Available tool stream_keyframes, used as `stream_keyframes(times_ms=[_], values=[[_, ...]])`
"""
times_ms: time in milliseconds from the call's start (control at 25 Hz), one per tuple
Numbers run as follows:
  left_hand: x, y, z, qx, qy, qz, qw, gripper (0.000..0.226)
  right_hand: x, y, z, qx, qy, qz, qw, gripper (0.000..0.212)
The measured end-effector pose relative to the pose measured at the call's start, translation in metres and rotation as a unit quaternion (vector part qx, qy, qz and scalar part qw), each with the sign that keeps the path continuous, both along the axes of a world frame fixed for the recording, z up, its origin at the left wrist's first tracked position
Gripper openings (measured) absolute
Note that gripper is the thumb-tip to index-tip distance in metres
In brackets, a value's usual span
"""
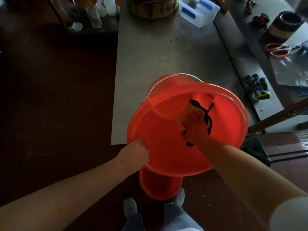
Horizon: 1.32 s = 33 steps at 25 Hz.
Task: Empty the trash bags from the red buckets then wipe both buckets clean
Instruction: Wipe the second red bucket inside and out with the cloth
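Left hand [136, 150] clamps bucket [225, 124] rim at 8 o'clock, mouth tipped toward 6; right hand [195, 129] presses cloth [182, 118] flat on inner wall, base toward 11.

Held bucket [166, 155]: red plastic, glossy, smooth, thin enough to glow translucent. Its wire handle [166, 77]: bare metal, shiny. Cloth [194, 110] inside it: yellow fabric, matt, black edging. Second bucket [160, 187] on the floor: same glossy red plastic. Table [158, 52]: sheet metal, brushed, dull sheen, a few specks. Tub [198, 10] at the table's far edge: clear plastic, smooth, with blue patches. Gloves [256, 87] on the neighbouring top beyond the table's right edge: knit fabric, matt. Socks [130, 207]: grey cloth, matt. I can't call the floor material, it's too dark.
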<state>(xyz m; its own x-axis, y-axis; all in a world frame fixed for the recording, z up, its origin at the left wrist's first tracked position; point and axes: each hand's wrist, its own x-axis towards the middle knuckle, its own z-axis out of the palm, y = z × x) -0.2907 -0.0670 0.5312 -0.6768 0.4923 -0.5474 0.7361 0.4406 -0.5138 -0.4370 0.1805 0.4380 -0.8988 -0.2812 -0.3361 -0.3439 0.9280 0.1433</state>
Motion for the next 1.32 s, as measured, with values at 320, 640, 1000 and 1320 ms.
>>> stream_keyframes(times_ms=[320, 640, 1000, 1320], values=[[-0.026, 0.005, 0.033, 0.078, -0.079, -0.057, 0.992, 0.043, 0.031, -0.095, 0.009, -0.158, -0.268, -0.074, 0.947, 0.069], [-0.023, 0.001, 0.05, 0.109, -0.079, -0.025, 0.991, 0.043, -0.008, -0.027, 0.036, 0.125, -0.053, 0.098, 0.986, 0.051], [-0.027, -0.001, 0.048, 0.131, -0.084, -0.044, 0.987, 0.038, 0.026, -0.107, 0.022, -0.085, -0.294, -0.045, 0.951, 0.067], [-0.015, -0.006, 0.043, 0.135, -0.069, -0.024, 0.988, 0.042, 0.003, -0.021, 0.047, 0.161, -0.054, 0.132, 0.977, 0.056]])
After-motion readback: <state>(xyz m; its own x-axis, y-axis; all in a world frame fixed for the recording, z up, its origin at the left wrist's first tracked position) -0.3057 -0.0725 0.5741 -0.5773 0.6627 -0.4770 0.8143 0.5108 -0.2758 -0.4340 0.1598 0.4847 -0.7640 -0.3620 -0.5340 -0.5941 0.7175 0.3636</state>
